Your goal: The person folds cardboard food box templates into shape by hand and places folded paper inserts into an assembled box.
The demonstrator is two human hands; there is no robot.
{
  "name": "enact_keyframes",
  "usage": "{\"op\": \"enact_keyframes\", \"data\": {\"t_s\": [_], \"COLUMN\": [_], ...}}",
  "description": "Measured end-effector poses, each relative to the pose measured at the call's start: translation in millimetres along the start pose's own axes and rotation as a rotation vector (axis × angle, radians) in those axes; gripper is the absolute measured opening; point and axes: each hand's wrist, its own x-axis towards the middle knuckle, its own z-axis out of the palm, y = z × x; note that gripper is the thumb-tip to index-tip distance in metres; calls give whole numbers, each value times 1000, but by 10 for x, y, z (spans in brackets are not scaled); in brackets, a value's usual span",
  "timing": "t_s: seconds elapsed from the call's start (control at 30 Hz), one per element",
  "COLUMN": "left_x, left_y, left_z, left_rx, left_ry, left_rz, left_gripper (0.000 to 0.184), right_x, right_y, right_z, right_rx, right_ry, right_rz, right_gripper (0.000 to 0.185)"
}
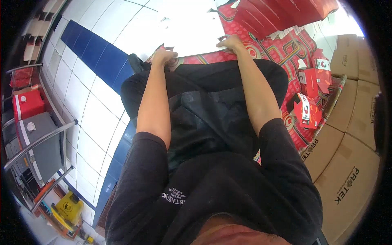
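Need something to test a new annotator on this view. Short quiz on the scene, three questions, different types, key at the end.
1. Multiple choice: which word is printed on the brown cartons?
A) FRAGILE
B) PROTEK
C) EXPRESS
2. True or false: the left hand and the right hand are both at the near edge of the white sheet.
3. Fill in: the main colour of the patterned cloth beside the person's right knee is ____.

Key: 1. B; 2. True; 3. red
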Motion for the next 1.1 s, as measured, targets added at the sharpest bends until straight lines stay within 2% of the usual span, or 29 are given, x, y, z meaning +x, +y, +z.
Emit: {"op": "enact_keyframes", "data": {"t_s": [0.03, 0.1, 0.13, 0.2, 0.23, 0.3, 0.43, 0.5, 0.53, 0.6, 0.63, 0.73, 0.87, 0.97, 1.03, 1.07, 1.1], "left_x": [26, 205, 173, -437, -528, -622, -766, -831, -844, -891, -900, -839, -876, -1008, -1150, -1119, -1026], "left_y": [-18, -178, -181, 287, 395, 533, 725, 885, 969, 1111, 1215, 1412, 1277, 931, 968, 1058, 1167], "left_z": [-6, 23, 29, -61, -61, -46, -25, 73, 159, 365, 490, 721, 505, 113, -161, -270, -383], "left_rx": [-23, 186, 256, 347, 351, 458, 513, 720, 724, 1015, 1121, 1245, 1247, 1106, 1003, 1001, 921], "left_ry": [-2, 91, 121, 220, 214, 238, 238, 327, 308, 369, 348, 293, 338, 249, 54, 50, 49], "left_rz": [-10, 59, 79, 15, 13, -36, -5, 42, 44, 284, 339, 319, 360, 303, 264, 266, 185], "left_gripper": [51, 65, 71, 71, 71, 67, 65, 49, 49, 19, 15, 15, 16, 25, 42, 42, 50], "right_x": [-113, -265, -315, -330, -399, -549, -638, -595, -559, -524, -569, -603, -654, -664, -628, -631, -587], "right_y": [-105, -236, -262, -294, -337, -457, -653, -662, -634, -621, -643, -664, -627, -436, -570, -685, -812], "right_z": [-38, -49, 28, 197, 245, 333, 698, 724, 728, 770, 785, 778, 611, 316, -12, -111, -213], "right_rx": [1, -301, -301, -555, -554, -648, -823, -860, -863, -945, -958, -976, -958, -1029, -1085, -1087, -997], "right_ry": [-2, 21, 16, 316, 314, 369, 411, 371, 364, 369, 349, 306, 311, 246, 120, 118, 139], "right_rz": [1, -46, -41, -169, -163, -210, -306, -312, -294, -351, -328, -388, -430, -493, -433, -429, -437], "right_gripper": [51, 46, 46, 36, 36, 22, 17, 19, 19, 18, 19, 19, 20, 22, 26, 26, 31]}}
